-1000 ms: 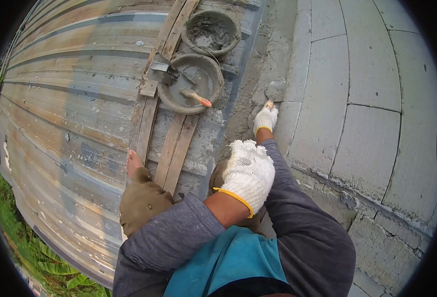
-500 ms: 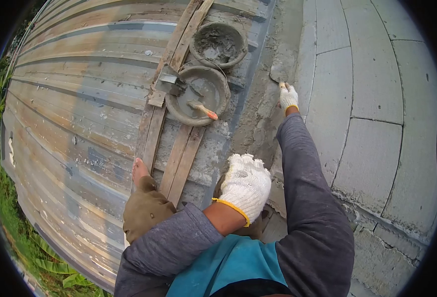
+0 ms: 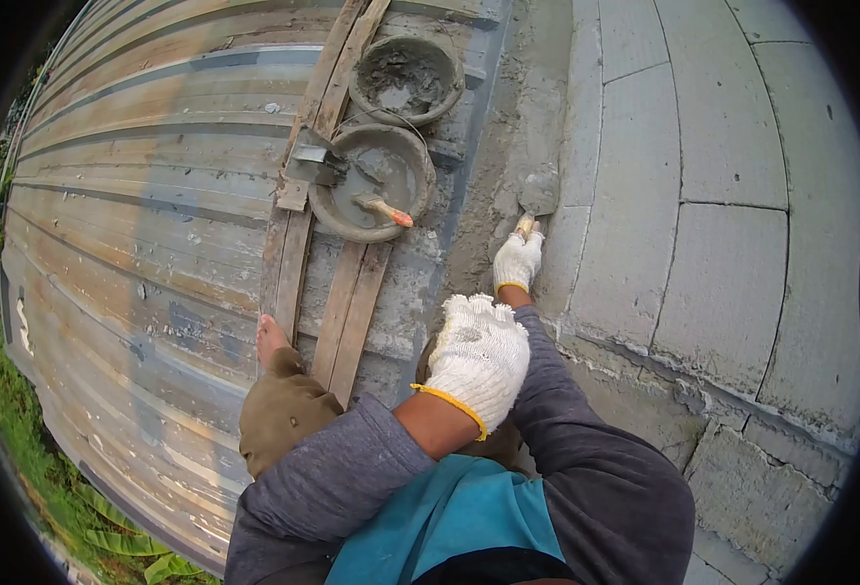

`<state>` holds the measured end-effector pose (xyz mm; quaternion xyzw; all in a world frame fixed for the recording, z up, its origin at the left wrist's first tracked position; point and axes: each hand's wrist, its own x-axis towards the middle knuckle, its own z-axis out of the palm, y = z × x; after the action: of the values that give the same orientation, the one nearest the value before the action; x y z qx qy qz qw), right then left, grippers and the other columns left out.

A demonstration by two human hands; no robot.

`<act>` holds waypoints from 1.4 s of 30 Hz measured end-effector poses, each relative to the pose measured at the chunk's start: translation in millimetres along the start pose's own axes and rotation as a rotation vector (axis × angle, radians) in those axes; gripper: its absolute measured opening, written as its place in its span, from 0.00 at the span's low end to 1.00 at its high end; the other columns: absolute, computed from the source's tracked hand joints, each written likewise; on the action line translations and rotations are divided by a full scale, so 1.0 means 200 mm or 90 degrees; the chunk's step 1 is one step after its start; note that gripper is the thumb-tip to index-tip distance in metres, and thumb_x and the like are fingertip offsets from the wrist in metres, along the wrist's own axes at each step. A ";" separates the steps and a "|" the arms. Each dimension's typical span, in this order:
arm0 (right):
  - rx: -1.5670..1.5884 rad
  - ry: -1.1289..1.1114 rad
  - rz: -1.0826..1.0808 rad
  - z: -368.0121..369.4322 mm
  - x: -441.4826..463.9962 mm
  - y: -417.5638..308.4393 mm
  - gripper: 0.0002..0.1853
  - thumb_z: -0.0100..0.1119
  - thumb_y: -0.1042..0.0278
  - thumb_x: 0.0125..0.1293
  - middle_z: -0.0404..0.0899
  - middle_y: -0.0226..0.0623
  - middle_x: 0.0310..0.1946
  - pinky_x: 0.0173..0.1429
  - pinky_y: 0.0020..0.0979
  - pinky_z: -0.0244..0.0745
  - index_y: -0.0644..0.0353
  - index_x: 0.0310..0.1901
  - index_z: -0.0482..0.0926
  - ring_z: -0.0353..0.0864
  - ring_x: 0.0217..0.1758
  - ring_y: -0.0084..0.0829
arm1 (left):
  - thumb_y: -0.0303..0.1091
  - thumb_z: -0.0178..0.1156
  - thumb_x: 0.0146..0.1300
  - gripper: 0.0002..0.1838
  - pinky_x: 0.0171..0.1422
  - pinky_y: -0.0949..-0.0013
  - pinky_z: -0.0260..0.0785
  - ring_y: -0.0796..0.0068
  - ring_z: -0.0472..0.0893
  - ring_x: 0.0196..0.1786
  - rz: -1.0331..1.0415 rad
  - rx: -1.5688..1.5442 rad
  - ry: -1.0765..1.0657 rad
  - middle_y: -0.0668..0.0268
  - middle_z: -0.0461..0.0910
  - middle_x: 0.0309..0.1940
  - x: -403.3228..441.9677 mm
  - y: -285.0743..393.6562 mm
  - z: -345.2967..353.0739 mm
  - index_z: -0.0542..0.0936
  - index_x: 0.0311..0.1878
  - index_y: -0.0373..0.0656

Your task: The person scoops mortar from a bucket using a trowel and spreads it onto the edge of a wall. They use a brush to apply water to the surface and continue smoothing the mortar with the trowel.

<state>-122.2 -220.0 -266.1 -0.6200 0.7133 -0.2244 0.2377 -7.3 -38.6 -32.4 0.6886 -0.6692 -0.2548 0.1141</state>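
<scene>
My right hand, in a white glove with a yellow cuff, grips the wooden handle of a trowel. The trowel's blade lies on the strip of wet mortar beside the grey block wall. My left hand, gloved too, is nearer my body over my knee. Its fingers are bent away from the camera, and whether they hold anything is hidden.
Two round tubs, one with thick mortar, the nearer with wetter mix and an orange-tipped brush, stand by wooden planks. A metal tool rests on its rim. Corrugated roofing spreads left.
My right hand and the trowel went forward along the mortar strip, then came back toward my body. My left hand stayed nearly in place. The view shifted slightly.
</scene>
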 end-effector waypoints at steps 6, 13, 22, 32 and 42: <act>-0.022 -0.069 -0.110 0.06 0.32 -0.15 0.24 0.49 0.62 0.73 0.77 0.56 0.58 0.60 0.40 0.72 0.62 0.67 0.70 0.79 0.58 0.52 | 0.35 0.55 0.61 0.11 0.55 0.55 0.66 0.57 0.79 0.51 0.037 -0.008 0.039 0.57 0.81 0.42 -0.02 -0.01 0.01 0.82 0.42 0.44; 0.202 -0.021 0.161 0.26 0.24 -0.07 0.28 0.48 0.62 0.73 0.74 0.57 0.62 0.61 0.39 0.72 0.61 0.72 0.62 0.78 0.60 0.51 | 0.34 0.54 0.61 0.11 0.58 0.51 0.66 0.53 0.79 0.53 0.023 -0.023 0.023 0.54 0.81 0.45 -0.02 -0.03 0.00 0.81 0.43 0.41; 0.163 0.019 -0.105 0.45 0.47 -0.31 0.30 0.51 0.64 0.71 0.77 0.58 0.59 0.60 0.41 0.74 0.57 0.73 0.62 0.80 0.57 0.52 | 0.33 0.55 0.60 0.11 0.57 0.51 0.66 0.53 0.78 0.53 0.033 -0.033 -0.057 0.55 0.80 0.44 0.03 -0.02 -0.02 0.80 0.43 0.41; 0.238 -0.030 0.188 0.52 0.69 -0.17 0.25 0.43 0.56 0.75 0.79 0.56 0.55 0.58 0.42 0.74 0.57 0.68 0.69 0.80 0.56 0.52 | 0.34 0.57 0.58 0.12 0.58 0.51 0.65 0.54 0.77 0.53 -0.007 -0.034 -0.039 0.55 0.79 0.44 0.03 -0.09 0.00 0.80 0.43 0.41; 0.247 -0.051 0.235 0.02 -0.32 0.01 0.30 0.45 0.61 0.74 0.82 0.47 0.44 0.23 0.37 0.81 0.39 0.76 0.55 0.84 0.27 0.39 | 0.34 0.56 0.57 0.13 0.55 0.51 0.65 0.53 0.77 0.51 0.077 -0.009 0.030 0.54 0.79 0.45 -0.04 -0.04 0.05 0.79 0.45 0.40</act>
<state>-113.9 -156.3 -266.7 -0.4307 0.7479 -0.2853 0.4168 -4.5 -27.6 -43.1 0.6517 -0.7051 -0.2358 0.1503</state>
